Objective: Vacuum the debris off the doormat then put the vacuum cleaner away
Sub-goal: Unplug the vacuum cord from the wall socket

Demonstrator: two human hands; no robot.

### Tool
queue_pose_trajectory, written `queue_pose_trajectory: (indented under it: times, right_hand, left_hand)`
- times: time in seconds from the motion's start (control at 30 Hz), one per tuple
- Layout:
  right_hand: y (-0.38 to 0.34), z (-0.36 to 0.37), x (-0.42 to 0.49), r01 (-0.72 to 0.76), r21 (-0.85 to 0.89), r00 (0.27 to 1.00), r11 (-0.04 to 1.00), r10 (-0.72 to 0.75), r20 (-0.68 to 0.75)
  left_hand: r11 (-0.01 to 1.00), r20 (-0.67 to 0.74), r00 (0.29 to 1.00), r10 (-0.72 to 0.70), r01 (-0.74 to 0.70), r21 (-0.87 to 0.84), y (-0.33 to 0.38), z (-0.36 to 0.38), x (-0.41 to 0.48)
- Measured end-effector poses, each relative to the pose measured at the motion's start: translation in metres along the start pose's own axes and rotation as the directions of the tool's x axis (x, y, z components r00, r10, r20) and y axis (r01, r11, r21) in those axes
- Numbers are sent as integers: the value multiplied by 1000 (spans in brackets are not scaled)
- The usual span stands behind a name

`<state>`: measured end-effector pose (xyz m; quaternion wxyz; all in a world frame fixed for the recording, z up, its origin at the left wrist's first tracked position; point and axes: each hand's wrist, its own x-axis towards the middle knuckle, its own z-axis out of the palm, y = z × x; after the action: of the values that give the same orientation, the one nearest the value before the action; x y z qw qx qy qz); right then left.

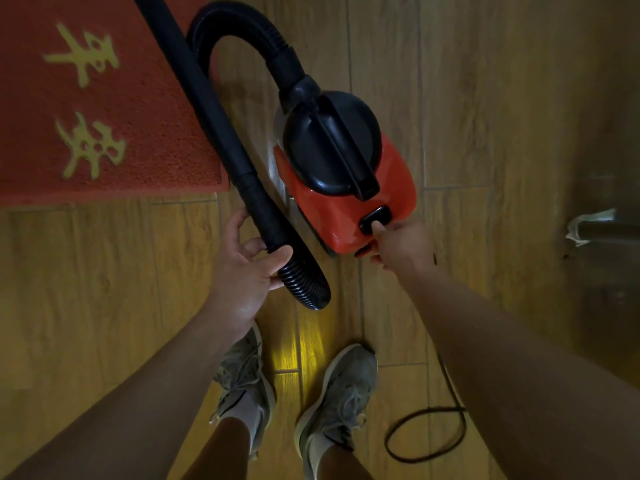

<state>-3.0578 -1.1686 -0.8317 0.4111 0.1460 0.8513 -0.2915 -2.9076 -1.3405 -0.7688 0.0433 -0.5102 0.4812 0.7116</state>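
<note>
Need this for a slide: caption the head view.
Left hand grips the hose while the right hand presses the black button on the red vacuum cleaner, beside the doormat.

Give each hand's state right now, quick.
Left hand: closed, gripping the hose.
Right hand: closed on the vacuum cleaner at its rear edge, thumb pressing the switch.

Both arms reach down. The left hand (242, 271) curls round a black ribbed hose (302, 283). The right hand (400, 244) pinches a red vacuum cleaner (337, 206), thumb on top.
</note>
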Motion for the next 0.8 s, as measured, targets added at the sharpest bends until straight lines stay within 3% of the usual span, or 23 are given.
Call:
queue_pose_trajectory:
  times: [0.8]
  right_hand:
    - [-17, 7, -41, 95, 10, 994, 995, -94, -59]
  left_hand:
    - [998, -29, 998, -51, 51, 20, 37, -32, 14]
